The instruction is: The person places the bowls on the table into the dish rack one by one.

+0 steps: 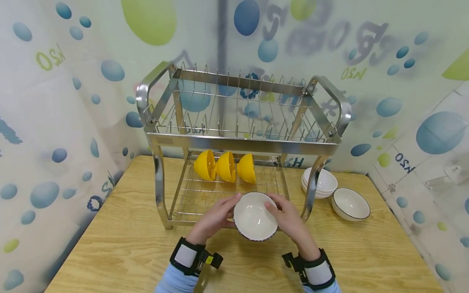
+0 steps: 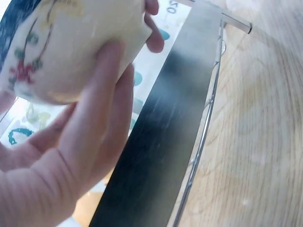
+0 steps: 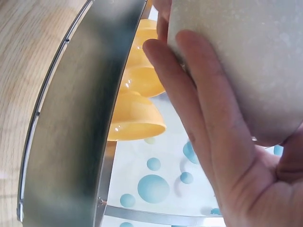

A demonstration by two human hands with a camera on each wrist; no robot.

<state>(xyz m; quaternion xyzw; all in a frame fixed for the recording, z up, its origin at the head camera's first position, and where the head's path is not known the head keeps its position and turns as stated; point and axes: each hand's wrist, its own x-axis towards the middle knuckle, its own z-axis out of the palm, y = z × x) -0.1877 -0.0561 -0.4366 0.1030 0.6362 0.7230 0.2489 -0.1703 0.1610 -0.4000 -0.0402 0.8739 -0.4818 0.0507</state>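
Observation:
A white bowl with a dark rim is held between both hands in front of the rack's lower shelf, its inside facing me. My left hand grips its left side; in the left wrist view, fingers press the outer wall, where a painted red flower shows. My right hand holds the right side, thumb over the rim and fingers spread along the outside. Behind the bowl, three yellow bowls stand on edge in a row on the lower shelf.
The two-tier metal dish rack stands on a wooden table, its upper tier lined with wire dividers. To its right are stacked white bowls and a dark-rimmed white bowl. A patterned curtain hangs behind.

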